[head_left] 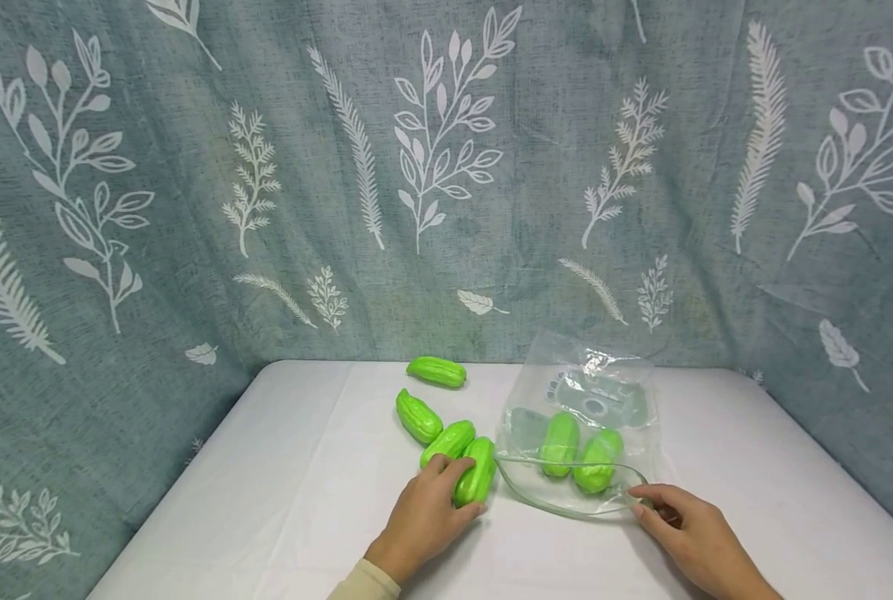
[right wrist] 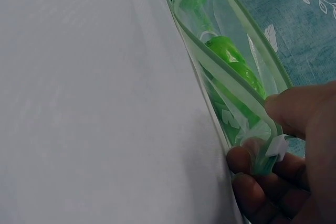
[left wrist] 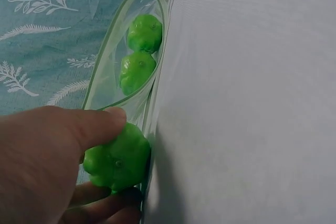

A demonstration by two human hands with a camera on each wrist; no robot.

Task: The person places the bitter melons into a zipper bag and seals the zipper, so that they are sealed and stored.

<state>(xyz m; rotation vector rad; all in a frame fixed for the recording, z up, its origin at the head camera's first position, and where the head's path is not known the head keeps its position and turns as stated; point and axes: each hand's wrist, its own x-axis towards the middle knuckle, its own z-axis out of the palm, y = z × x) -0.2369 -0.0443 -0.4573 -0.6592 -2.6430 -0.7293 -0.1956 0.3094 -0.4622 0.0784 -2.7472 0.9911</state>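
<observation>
Scanning from the left, I register a blue-green curtain [head_left: 192,167] with white leaf prints, which bounds the side and rear of a white-covered table [head_left: 266,500]. A first loose gourd [head_left: 419,417], green and ridged, lies at a slant; a second loose gourd [head_left: 436,372] lies crosswise beyond it, near the table's far edge. A third loose gourd [head_left: 449,443] lies nearer, between the first and the left hand [head_left: 430,508]. I read the left hand as grasping a held gourd [head_left: 476,473], thumb on one side and fingers on the other, just beside the left end of the bag mouth. A clear zip bag [head_left: 525,375] with a green rim lies to the right, its mouth parted toward the near edge. Inside it I count two bagged gourds [head_left: 561,444], side by side. At the mouth's right end, I read the right hand [head_left: 690,533] as pinching the rim; its wrist camera shows a white slider [right wrist: 277,148] at the fingers.
</observation>
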